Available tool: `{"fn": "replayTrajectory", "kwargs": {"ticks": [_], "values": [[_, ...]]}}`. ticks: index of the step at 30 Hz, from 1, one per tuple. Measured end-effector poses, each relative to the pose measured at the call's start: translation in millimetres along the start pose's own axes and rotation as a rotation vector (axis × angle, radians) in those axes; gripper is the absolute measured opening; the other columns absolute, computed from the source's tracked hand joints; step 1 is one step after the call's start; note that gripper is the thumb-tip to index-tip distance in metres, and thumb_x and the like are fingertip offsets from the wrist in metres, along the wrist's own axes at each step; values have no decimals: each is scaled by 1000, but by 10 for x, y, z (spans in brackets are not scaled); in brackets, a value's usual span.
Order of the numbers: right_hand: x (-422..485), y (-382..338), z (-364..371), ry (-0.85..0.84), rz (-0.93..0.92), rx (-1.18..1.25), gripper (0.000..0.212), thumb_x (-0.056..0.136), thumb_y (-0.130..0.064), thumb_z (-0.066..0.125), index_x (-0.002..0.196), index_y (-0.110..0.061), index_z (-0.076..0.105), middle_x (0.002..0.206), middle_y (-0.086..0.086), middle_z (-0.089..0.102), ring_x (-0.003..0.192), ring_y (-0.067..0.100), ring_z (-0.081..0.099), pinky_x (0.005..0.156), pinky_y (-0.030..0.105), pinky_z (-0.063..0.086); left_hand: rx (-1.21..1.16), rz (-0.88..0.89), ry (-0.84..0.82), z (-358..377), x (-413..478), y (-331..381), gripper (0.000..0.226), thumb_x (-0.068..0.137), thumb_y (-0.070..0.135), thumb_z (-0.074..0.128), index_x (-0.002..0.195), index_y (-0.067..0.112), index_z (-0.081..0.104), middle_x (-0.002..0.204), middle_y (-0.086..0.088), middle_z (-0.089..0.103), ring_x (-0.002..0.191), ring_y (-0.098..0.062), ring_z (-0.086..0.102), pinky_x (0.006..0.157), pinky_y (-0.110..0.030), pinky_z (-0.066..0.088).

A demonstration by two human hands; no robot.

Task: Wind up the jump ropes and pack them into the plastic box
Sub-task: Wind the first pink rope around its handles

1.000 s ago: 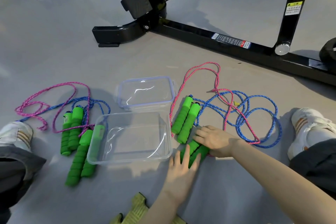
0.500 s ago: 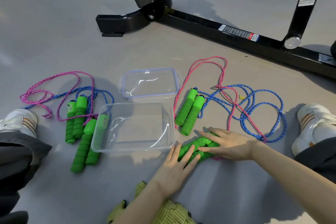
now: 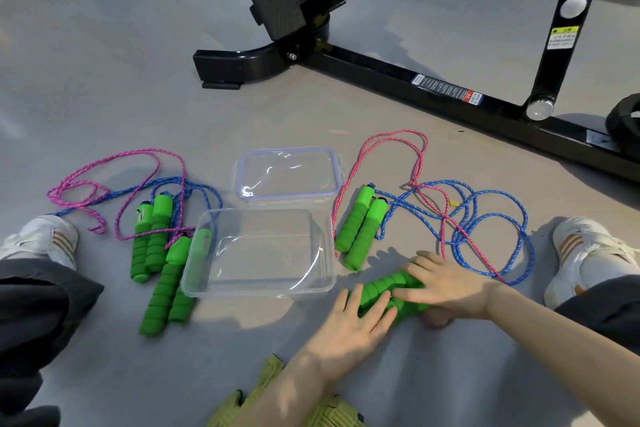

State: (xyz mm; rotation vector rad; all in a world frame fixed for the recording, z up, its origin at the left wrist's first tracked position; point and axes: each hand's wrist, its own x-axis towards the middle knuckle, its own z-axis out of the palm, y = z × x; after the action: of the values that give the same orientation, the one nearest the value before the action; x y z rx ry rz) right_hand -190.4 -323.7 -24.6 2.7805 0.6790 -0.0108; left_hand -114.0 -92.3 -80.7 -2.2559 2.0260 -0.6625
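Jump ropes (image 3: 446, 218) lie unwound on the grey floor (image 3: 104, 80) on either side of the plastic box (image 3: 207, 288), none of them inside it. The box is a clear, glossy, round-cornered rectangular tub standing open side up; its lid (image 3: 287, 173), clear with a bluish rim and small side latches, lies flat just beyond the box. The cords are braided and speckled: a pink cord (image 3: 391, 133) and a blue cord (image 3: 456, 243) loop loosely over one another right of the box, and a second tangle (image 3: 173, 180) of pink and blue sprawls left of the box.

The handles are bright green foam cylinders, ribbed along the grip and smooth at the capped end. One pair (image 3: 362, 229) lies side by side, touching, just right of the box; a far pair (image 3: 154, 236) and a near pair (image 3: 166, 288) lie left of the box, one handle showing through its clear wall. The held handles (image 3: 384, 288) lie off the box's near right corner, under both hands.

The left hand (image 3: 353, 322) lies palm down, fingers straight and spread, fingertips resting on the handles' left end; it grasps nothing. The right hand (image 3: 446, 284) reaches in from the right, fingers draped over the top of the handles, thumb tucked against their near side — a loose clasp around them; both forearms are bare.

White shoes (image 3: 588, 253) sit far left and far right of the box; a black steel frame (image 3: 381, 69) stands well beyond the box.
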Motion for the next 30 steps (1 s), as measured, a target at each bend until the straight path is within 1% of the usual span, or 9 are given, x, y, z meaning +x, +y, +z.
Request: {"fn": "replayTrajectory", "kwargs": {"ticks": [3, 7, 10, 13, 15, 22, 25, 27, 30], "values": [[103, 200, -315, 98, -22, -44, 48, 73, -23, 40, 121, -24, 44, 94, 11, 56, 76, 28, 59, 69, 36, 56, 32, 96, 47, -295, 86, -324, 46, 86, 17, 41, 129, 22, 60, 133, -3, 58, 103, -38, 63, 88, -48, 46], [389, 494, -807, 197, 1, -113, 55, 79, -37, 40, 133, -24, 39, 111, 12, 46, 89, 27, 48, 58, 31, 52, 118, 92, 106, -671, 139, -1063, 73, 71, 27, 73, 139, 20, 47, 140, -5, 51, 110, -40, 58, 90, -45, 50], [762, 568, -1098, 236, 52, -42, 78, 79, -41, 57, 144, -15, 23, 119, 14, 47, 97, 28, 47, 66, 38, 56, 240, 98, 231, -807, 97, -1617, 50, 87, 13, 50, 136, 14, 38, 140, -10, 48, 108, -42, 54, 90, -48, 47], [1213, 509, -1331, 269, 74, -4, 96, 62, -45, 76, 139, -8, 31, 107, 13, 56, 92, 23, 41, 75, 33, 51, 346, 130, 234, -930, -116, -2067, 42, 93, 7, 41, 135, 11, 42, 139, -12, 48, 107, -44, 52, 90, -51, 45], [1494, 421, -1410, 304, 62, 34, 94, 61, -43, 73, 137, -6, 33, 102, 12, 56, 89, 22, 41, 80, 30, 42, 375, 173, 181, -1021, -312, -2299, 43, 94, 7, 39, 136, 10, 42, 136, -12, 53, 106, -46, 57, 91, -51, 48], [2106, 198, -1375, 336, 31, 196, 90, 61, -30, 65, 138, -7, 26, 106, 13, 50, 87, 31, 53, 75, 38, 52, 347, 94, 152, -1140, -773, -2608, 62, 82, 5, 53, 141, 14, 37, 133, -34, 46, 109, -47, 54, 91, -50, 45], [2250, 157, -1327, 315, 31, 205, 88, 60, -29, 65, 137, -11, 26, 105, 13, 50, 87, 31, 53, 73, 42, 52, 417, -102, 190, -799, -859, -2582, 70, 84, 10, 60, 147, 14, 28, 144, -29, 36, 116, -41, 47, 99, -46, 43], [2312, 140, -1308, 306, 42, 214, 88, 60, -28, 66, 137, -10, 27, 103, 13, 50, 85, 31, 52, 72, 43, 52, 448, -294, 259, -616, -794, -2506, 51, 100, 16, 38, 149, 17, 22, 154, -19, 20, 120, -32, 43, 106, -40, 36], [2336, 139, -1270, 280, 53, 211, 87, 60, -28, 64, 136, -7, 29, 101, 13, 50, 83, 32, 53, 70, 44, 52, 304, -370, 302, -540, -727, -2355, 56, 94, -11, 15, 133, 19, 43, 139, -20, 36, 116, -40, 44, 106, -51, 28]]}}
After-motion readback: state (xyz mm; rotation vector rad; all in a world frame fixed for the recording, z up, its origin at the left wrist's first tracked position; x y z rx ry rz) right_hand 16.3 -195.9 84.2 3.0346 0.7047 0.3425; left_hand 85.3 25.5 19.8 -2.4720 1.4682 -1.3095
